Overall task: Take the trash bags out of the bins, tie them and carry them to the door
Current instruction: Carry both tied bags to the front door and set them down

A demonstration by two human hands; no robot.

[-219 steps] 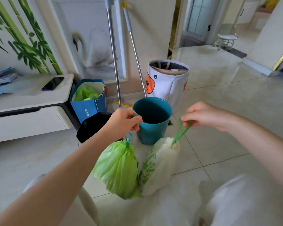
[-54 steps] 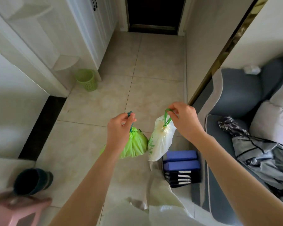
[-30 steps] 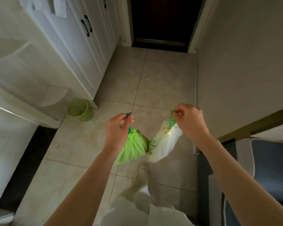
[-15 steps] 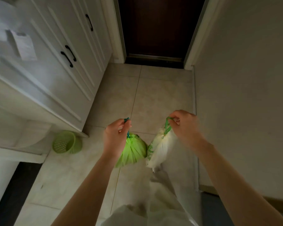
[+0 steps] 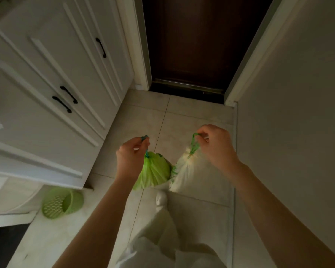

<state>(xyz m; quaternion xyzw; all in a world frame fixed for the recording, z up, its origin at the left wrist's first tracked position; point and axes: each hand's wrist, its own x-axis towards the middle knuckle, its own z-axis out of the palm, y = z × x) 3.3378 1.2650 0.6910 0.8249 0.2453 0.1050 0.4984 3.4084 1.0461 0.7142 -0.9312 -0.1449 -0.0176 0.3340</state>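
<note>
My left hand (image 5: 131, 156) pinches the blue drawstring of a tied light-green trash bag (image 5: 154, 172), which hangs just above the tiled floor. My right hand (image 5: 216, 147) pinches the green drawstring of a tied white trash bag (image 5: 186, 173) with a green print. The two bags hang side by side and almost touch. A dark brown door (image 5: 197, 41) stands shut straight ahead, about two floor tiles beyond the bags.
White cupboards (image 5: 52, 84) with black handles line the left side. A small green mesh basket (image 5: 61, 203) sits on the floor at their base. A plain wall (image 5: 298, 113) closes the right. My white-trousered leg and foot (image 5: 161, 200) step forward below the bags.
I have walked from the room into the narrow hallway, and the door is now much closer. Both bags stay in my hands; the green basket has slid toward the lower left of view.
</note>
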